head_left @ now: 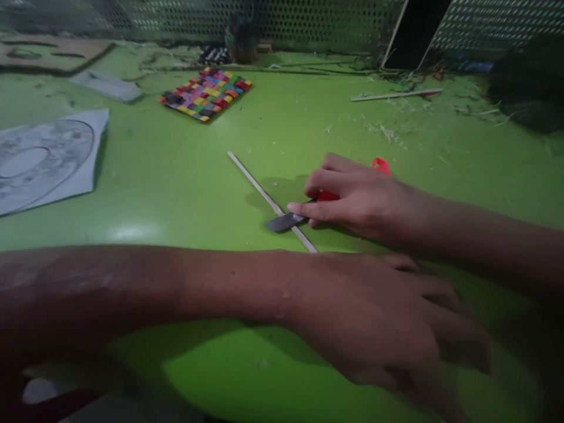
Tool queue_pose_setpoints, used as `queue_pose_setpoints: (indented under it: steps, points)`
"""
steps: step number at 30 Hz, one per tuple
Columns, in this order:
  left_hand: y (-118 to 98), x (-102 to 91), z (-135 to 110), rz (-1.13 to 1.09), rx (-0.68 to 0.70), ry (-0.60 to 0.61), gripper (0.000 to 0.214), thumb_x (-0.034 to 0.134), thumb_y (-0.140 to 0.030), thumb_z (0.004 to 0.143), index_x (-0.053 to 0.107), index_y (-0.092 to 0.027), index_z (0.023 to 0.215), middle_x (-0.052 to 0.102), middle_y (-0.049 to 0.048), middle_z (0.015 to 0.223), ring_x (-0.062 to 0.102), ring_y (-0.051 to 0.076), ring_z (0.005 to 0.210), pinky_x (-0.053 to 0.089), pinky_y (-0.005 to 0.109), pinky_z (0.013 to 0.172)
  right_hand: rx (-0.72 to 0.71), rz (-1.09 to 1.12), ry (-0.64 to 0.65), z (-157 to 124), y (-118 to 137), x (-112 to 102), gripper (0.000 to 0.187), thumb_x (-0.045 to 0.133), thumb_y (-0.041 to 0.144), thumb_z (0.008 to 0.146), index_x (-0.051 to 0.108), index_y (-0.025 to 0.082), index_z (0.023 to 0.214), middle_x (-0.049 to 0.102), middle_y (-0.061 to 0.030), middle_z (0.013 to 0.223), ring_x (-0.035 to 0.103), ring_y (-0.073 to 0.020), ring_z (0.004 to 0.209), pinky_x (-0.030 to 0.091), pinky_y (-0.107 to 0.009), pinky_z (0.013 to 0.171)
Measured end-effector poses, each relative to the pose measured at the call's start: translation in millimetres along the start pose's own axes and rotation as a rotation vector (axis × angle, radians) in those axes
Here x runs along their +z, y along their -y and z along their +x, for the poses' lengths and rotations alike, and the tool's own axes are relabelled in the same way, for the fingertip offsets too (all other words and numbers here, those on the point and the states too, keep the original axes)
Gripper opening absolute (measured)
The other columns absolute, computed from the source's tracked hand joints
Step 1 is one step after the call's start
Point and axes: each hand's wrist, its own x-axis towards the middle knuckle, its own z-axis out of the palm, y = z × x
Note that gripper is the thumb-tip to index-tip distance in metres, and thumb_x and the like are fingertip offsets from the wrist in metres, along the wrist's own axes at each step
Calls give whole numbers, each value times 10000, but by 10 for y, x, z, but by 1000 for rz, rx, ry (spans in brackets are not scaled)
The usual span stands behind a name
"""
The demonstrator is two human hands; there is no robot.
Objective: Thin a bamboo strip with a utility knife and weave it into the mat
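My right hand (348, 191) grips a knife (282, 222) with a dark, flat blade and a red handle. The thumb presses near the base of the blade, which lies across a thin wooden strip (253, 181) on the green table. Part of the strip's near end is hidden behind my left forearm. Reaching across in front from the left, my left hand (370, 317) is apart from the strip and below my right hand. Its fingers are spread and somewhat blurred, with nothing seen in them.
A multicoloured woven square (207, 95) lies on the table (176, 170). A printed sheet (53, 158) and a pale tray-like piece (106, 86) are at left. Another thin stick (396, 94) rests among shavings. A perforated metal panel (308, 26) stands behind.
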Motion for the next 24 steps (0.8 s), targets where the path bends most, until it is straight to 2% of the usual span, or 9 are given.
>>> queue_pose_setpoints:
  steps: [4,8,11,15,19,22,24]
  points:
    - [-18,-38,20,-58,-97,67,366,518,-289,990,787,-471,1157,638,-153,1437,466,155,1486,444,261,1168,-3,-11,11,8,-23,13,354,384,276,1111,709,203,1233,612,-74,1022,536,-204,961,455,-349,775]
    - [-14,-42,1,91,9,114,502,353,-293,1024,697,-434,1362,551,-100,1562,452,173,1494,409,311,1198,-10,-10,-10,12,-19,13,367,368,297,1117,706,203,1222,602,-72,1019,543,-198,960,461,-343,772]
    - [-12,-34,-15,145,19,85,529,318,-296,1023,690,-447,1368,558,-110,1554,470,158,1480,412,288,1188,21,-12,-1,14,-7,17,351,395,309,1112,713,194,1206,605,-78,1030,544,-193,943,456,-329,763]
    - [-14,-42,-15,136,-21,4,487,366,-312,1010,740,-506,1254,642,-173,1430,548,80,1400,414,188,1146,27,-37,-17,17,2,14,351,432,335,1101,724,177,1216,613,-94,1047,537,-205,935,454,-337,760]
    - [-2,-56,-18,116,-14,-14,445,412,-330,1000,768,-525,1183,668,-175,1386,561,72,1385,419,175,1134,35,-21,45,-19,25,-67,428,450,443,1085,709,159,1274,639,-136,1129,556,-250,1001,479,-401,835]
    - [11,-58,-28,120,23,-14,463,426,-289,987,763,-516,1210,669,-162,1394,561,87,1392,426,191,1141,68,-101,113,-115,9,-154,594,462,565,1051,617,128,1421,645,-183,1229,566,-313,1087,472,-491,920]
    - [18,-59,-34,134,55,-13,476,426,-270,984,755,-501,1239,675,-147,1394,559,104,1400,428,208,1153,97,-165,133,-190,-39,-189,649,421,608,1049,586,119,1443,653,-187,1228,574,-323,1070,472,-501,906]
